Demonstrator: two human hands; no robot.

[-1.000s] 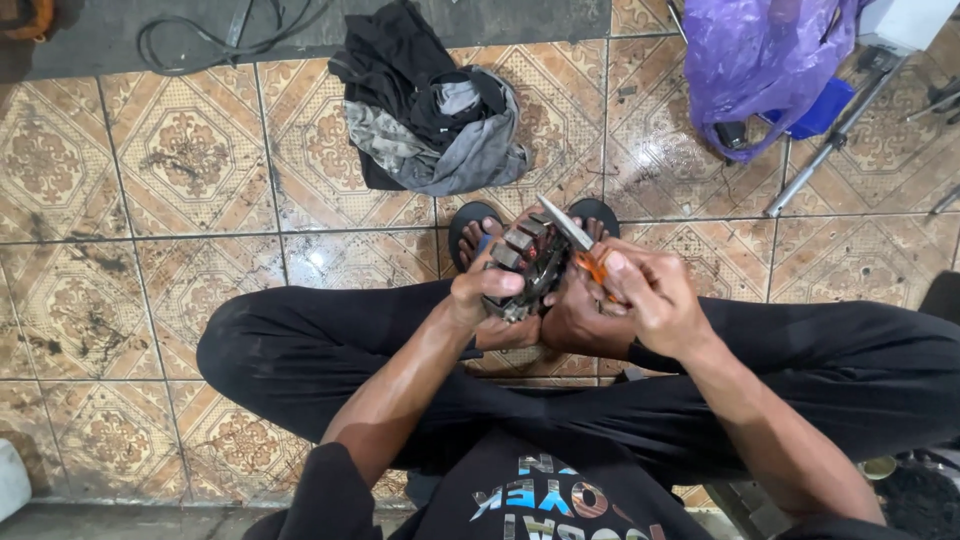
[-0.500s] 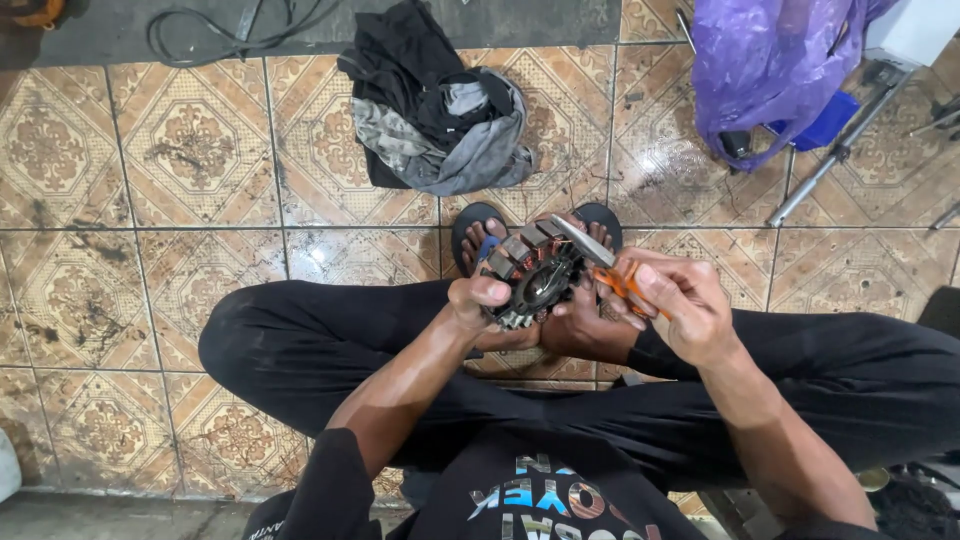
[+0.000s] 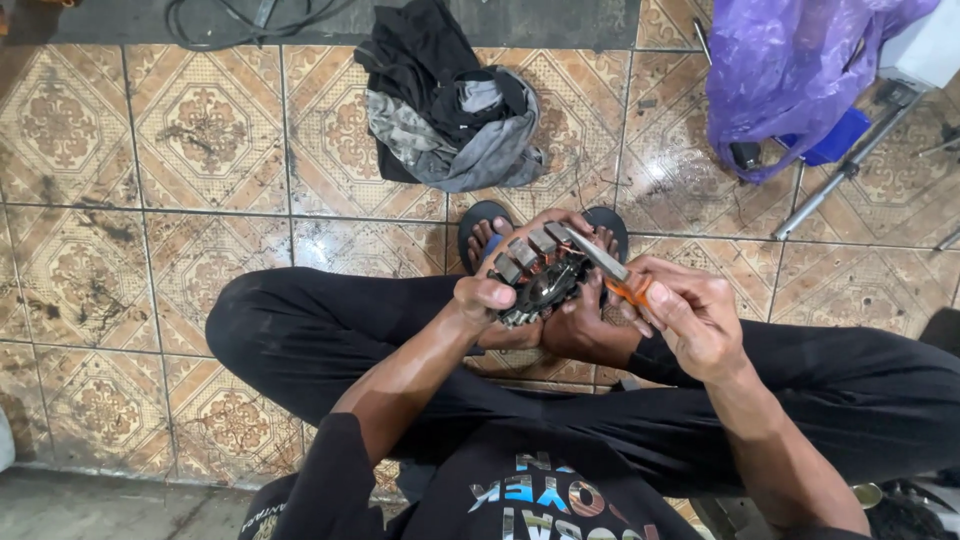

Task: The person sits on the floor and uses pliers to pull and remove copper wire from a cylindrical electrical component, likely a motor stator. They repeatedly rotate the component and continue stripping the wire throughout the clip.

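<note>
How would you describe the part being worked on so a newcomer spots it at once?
Start at the seated person's crossed black trouser legs on the patterned tile floor. Above the sandalled feet, the left hand holds a round dark metal ring. Blocky teeth around its rim set it apart from the orange-handled blade in the right hand.

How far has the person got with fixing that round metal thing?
Done so far: the round stator, ringed with metal poles, is off any machine and lifted above the lap. In hand: the left hand grips its rim while the right hand presses orange-handled pliers against its upper edge. Left: I cannot tell how many poles are finished; the pliers are at just one spot. Tools lie beside a purple bag.
</note>
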